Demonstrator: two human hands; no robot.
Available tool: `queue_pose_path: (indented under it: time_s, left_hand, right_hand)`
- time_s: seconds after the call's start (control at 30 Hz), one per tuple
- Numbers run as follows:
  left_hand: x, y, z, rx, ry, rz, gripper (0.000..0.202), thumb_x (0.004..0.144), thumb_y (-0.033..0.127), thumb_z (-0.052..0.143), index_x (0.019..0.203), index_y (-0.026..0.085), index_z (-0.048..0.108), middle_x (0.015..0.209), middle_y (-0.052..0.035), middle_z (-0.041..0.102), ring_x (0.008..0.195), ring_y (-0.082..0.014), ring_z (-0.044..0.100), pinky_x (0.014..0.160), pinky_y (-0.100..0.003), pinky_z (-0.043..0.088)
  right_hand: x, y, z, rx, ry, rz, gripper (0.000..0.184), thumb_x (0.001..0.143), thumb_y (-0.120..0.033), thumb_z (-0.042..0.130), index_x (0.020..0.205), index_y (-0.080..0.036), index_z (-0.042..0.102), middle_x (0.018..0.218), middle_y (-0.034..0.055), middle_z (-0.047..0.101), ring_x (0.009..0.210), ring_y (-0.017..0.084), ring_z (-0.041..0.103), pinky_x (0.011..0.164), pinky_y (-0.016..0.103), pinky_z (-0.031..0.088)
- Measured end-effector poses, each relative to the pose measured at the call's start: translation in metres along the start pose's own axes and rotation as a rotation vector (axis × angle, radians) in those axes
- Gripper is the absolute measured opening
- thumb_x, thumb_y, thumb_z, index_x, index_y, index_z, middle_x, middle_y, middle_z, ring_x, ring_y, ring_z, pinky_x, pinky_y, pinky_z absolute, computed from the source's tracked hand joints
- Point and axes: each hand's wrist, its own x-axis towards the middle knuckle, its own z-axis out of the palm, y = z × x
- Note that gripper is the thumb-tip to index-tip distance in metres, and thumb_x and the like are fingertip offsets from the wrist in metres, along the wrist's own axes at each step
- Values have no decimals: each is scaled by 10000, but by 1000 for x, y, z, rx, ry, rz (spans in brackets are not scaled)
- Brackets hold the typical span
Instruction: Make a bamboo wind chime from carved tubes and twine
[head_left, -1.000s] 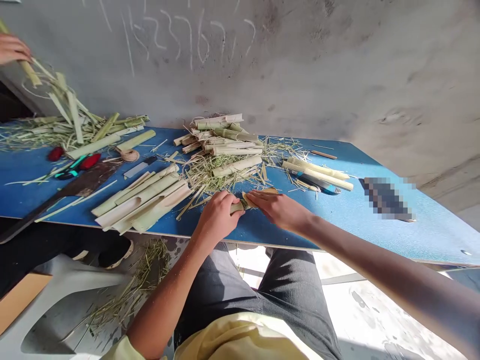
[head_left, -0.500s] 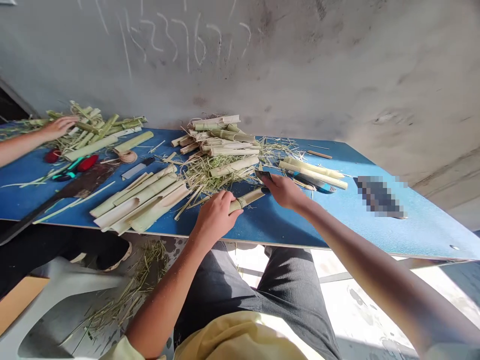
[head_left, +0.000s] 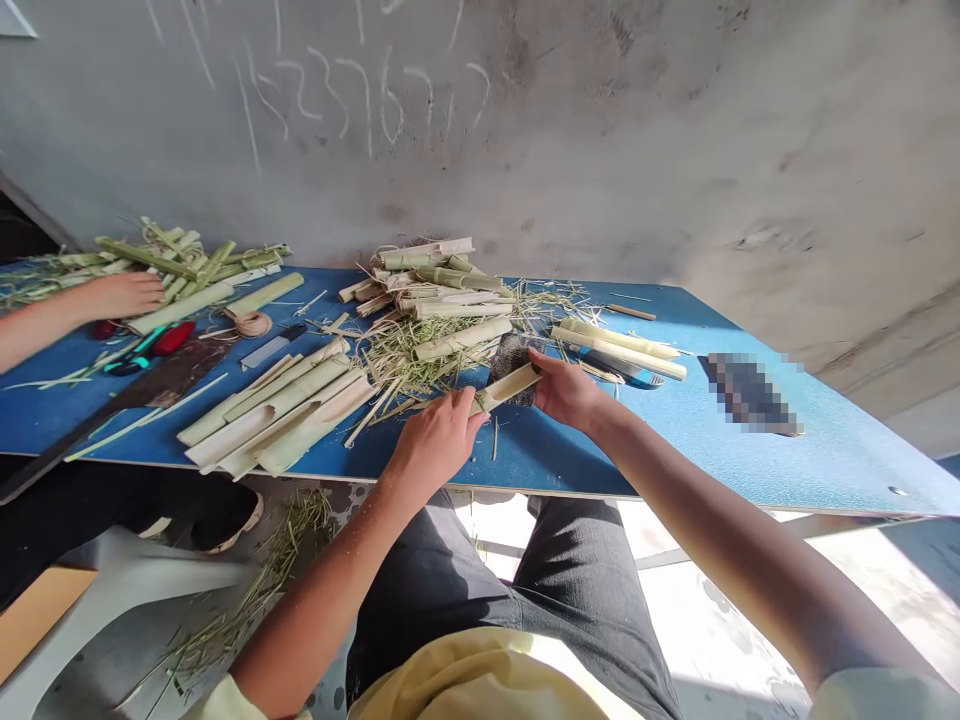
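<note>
My left hand (head_left: 439, 437) grips the near end of a short split stalk of pale green cane (head_left: 511, 388), which lies tilted above the blue table (head_left: 825, 455). My right hand (head_left: 566, 392) is at the stalk's far end, pressing a dark grey rough pad (head_left: 511, 362) against its back. The pad is partly hidden behind the stalk and my fingers. Loose straw shreds (head_left: 420, 355) lie just beyond both hands. At the far left, a co-worker's hand (head_left: 127, 295) rests on a heap of green stalks (head_left: 180, 265).
Stacked split stalks (head_left: 277, 420) lie left of my hands, with a cut pile (head_left: 427, 280) behind. A long dark blade (head_left: 142, 395), a coil of twine (head_left: 251, 323) and a pixelated object (head_left: 750, 393) lie on the table. A chalk-marked wall (head_left: 450, 120) stands behind.
My right hand has brought the dark pad onto the stalk, and the stalk now tilts up to the right. The co-worker's hand has dropped from above the table onto the heap.
</note>
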Motion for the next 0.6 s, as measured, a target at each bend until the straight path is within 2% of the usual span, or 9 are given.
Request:
queue_pose_path:
  time_s: [0.1,0.2,0.3,0.33,0.4,0.47,0.53,0.6]
  left_hand:
    - [-3,-7,-5,9,2,-24,235,1076,343,523,1233,190,609,1116,-129,747,984,-281,745,766,-323,552]
    - [-8,-16,-12,6,12,-59,248,1064,314,540,1261,180,607,1148,-138,752,1018,-290,747,828,-346,574]
    - [-9,-14,-17,-63,106,-93,320,1066,280,508,1356,153,558,1248,-168,734,1118,-303,731,935,-394,587]
    - [-7,-9,-18,-101,155,-104,343,1064,275,505,1380,147,540,1273,-178,724,1146,-306,723,960,-408,588]
    - [-2,10,-17,-181,228,-101,357,1055,274,519,1387,142,534,1278,-184,718,1158,-309,717,970,-424,596]
    - [5,35,-16,-243,216,-53,367,1047,267,535,1388,131,534,1262,-185,720,1146,-312,721,955,-431,609]
    - [10,58,-15,-288,173,20,449,1035,267,559,1448,104,488,1312,-207,697,1189,-325,705,965,-439,613]
    - [13,69,-17,-320,151,96,567,1030,308,588,1526,95,416,1402,-216,654,1265,-331,669,1014,-441,598]
  right_hand:
    - [-4,3,-3,-35,15,78,413,1067,-471,352,1045,-175,639,856,119,733,790,244,741,718,380,640]
    - [-16,0,-22,-130,85,133,392,1000,-550,556,883,-183,625,713,103,675,702,265,710,669,381,604]
    - [-37,-10,-38,-205,187,125,458,956,-631,619,827,-192,602,691,99,643,759,287,704,688,370,568]
    - [-45,-14,-37,-218,198,117,505,960,-681,583,846,-190,613,731,103,659,777,283,704,686,364,561]
    - [-62,-20,-24,-166,136,92,601,951,-769,518,931,-184,653,864,109,704,807,264,707,677,349,556]
    - [-75,-21,-1,7,43,38,639,902,-808,557,1041,-194,668,998,93,724,882,242,708,711,333,565]
    - [-81,-18,17,173,52,-26,657,832,-810,641,1087,-205,645,1037,69,718,959,227,689,778,323,566]
    - [-80,-15,19,245,122,-59,657,814,-812,642,1098,-222,600,1035,52,707,991,222,678,808,324,563]
